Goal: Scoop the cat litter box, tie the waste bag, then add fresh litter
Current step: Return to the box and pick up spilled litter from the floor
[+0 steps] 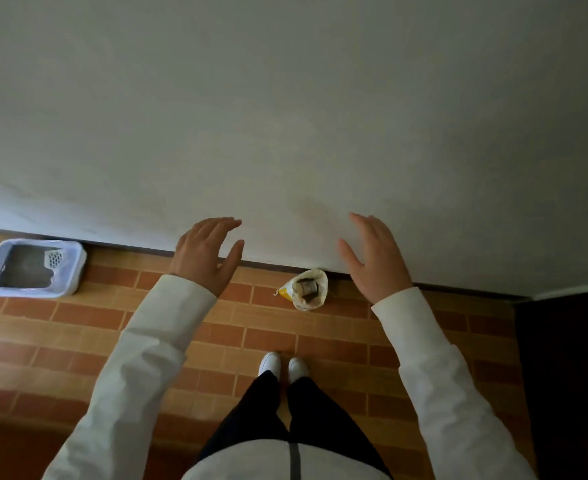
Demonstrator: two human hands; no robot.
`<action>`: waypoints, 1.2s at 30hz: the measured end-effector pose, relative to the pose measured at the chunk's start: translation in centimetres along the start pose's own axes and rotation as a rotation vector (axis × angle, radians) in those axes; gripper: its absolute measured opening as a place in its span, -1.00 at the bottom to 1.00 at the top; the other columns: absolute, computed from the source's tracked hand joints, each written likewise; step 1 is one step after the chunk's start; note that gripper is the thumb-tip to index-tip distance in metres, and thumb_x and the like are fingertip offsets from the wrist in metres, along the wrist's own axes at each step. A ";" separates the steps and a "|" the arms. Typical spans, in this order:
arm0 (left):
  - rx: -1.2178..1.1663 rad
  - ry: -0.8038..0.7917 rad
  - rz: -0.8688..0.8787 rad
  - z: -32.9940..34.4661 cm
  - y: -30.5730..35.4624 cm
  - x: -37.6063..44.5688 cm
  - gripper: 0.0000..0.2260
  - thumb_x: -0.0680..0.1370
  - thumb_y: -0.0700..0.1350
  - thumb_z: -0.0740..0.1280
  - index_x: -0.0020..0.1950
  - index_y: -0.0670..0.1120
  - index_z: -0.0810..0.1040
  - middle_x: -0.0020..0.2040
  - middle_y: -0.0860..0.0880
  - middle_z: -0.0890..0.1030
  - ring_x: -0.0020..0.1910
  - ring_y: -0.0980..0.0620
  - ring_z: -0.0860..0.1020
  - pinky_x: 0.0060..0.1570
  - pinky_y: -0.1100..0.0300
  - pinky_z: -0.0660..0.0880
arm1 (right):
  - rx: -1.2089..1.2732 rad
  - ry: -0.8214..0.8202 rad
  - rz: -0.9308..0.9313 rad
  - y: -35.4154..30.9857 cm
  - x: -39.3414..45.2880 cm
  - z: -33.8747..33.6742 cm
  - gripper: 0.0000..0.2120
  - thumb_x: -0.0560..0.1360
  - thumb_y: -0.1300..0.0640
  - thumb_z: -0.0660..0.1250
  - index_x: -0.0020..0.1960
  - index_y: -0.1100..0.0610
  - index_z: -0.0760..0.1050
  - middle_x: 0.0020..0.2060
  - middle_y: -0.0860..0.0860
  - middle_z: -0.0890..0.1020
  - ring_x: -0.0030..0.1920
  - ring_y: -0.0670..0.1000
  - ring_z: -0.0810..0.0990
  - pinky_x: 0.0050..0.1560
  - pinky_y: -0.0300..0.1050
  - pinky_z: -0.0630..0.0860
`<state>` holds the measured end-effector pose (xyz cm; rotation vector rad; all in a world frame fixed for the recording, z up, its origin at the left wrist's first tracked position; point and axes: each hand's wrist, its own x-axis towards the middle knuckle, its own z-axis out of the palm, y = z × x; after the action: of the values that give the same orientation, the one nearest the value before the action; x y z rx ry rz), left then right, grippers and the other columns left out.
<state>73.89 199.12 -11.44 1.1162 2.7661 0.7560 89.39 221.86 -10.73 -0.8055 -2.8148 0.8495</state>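
- Our left hand (pixel 204 252) and right hand (pixel 375 256) are up, fingers spread, holding nothing.
- Litter box (pixel 33 268) with scoop (pixel 55 258) sits against the wall (pixel 285 116), far left.
- Open bag (pixel 306 289) at the wall's base ahead; print unreadable.
- Bare brick-pattern floor (pixel 78 341) between them.

white wall (pixel 285 116) meets a brick-patterned floor (pixel 78 341); white shoes (pixel 282 365) stand together.

Pale blue litter box (pixel 33 268) at left of frame, against wall base, white slotted scoop (pixel 55 258) inside. Open litter bag (pixel 307 289) upright at centre, against wall.
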 end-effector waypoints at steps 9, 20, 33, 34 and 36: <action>0.005 0.179 -0.152 -4.5 1.2 -8.1 -0.60 0.55 0.09 0.10 0.26 -0.07 0.51 0.20 -0.06 0.58 0.20 -0.08 0.51 0.17 -0.10 0.47 | -0.010 -0.099 -0.187 -4.1 -3.4 -0.6 -0.49 0.59 -0.07 0.14 0.48 0.11 0.21 0.43 0.07 0.33 0.47 0.04 0.19 0.42 -0.05 0.20; 0.108 0.392 -0.545 -9.7 -3.9 -19.0 -0.69 0.57 0.02 0.17 0.25 -0.04 0.50 0.20 -0.07 0.57 0.21 -0.12 0.51 0.21 -0.16 0.43 | -0.007 -0.287 -0.559 -14.9 -1.3 4.5 -0.51 0.57 -0.09 0.16 0.44 0.10 0.28 0.38 0.05 0.39 0.42 0.03 0.29 0.40 0.00 0.31; 0.182 0.659 -0.897 -19.1 -18.2 -30.2 -0.73 0.57 -0.03 0.20 0.21 -0.07 0.53 0.18 -0.09 0.59 0.20 -0.15 0.51 0.18 -0.19 0.44 | -0.022 -0.479 -0.921 -38.8 -0.5 19.0 -0.53 0.59 -0.08 0.16 0.44 0.07 0.27 0.40 0.01 0.38 0.43 0.00 0.27 0.40 -0.13 0.21; 0.197 0.666 -0.900 -20.2 -19.8 -31.0 -0.71 0.56 -0.01 0.18 0.20 -0.07 0.54 0.17 -0.09 0.59 0.19 -0.15 0.52 0.16 -0.18 0.45 | -0.011 -0.482 -0.938 -41.0 -0.7 20.2 -0.53 0.58 -0.06 0.17 0.44 0.10 0.28 0.39 0.03 0.39 0.42 0.01 0.28 0.40 -0.13 0.21; 0.213 0.677 -0.919 -22.7 -23.0 -32.6 -0.68 0.55 0.02 0.16 0.19 -0.06 0.55 0.17 -0.08 0.60 0.19 -0.14 0.53 0.16 -0.18 0.46 | 0.012 -0.493 -0.952 -45.5 -1.4 22.6 -0.54 0.58 -0.06 0.18 0.43 0.10 0.30 0.38 0.04 0.40 0.41 0.02 0.29 0.40 -0.13 0.22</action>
<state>77.89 153.73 -6.14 -0.5824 3.3879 0.7779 64.38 177.99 -5.13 0.8334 -2.9905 0.9264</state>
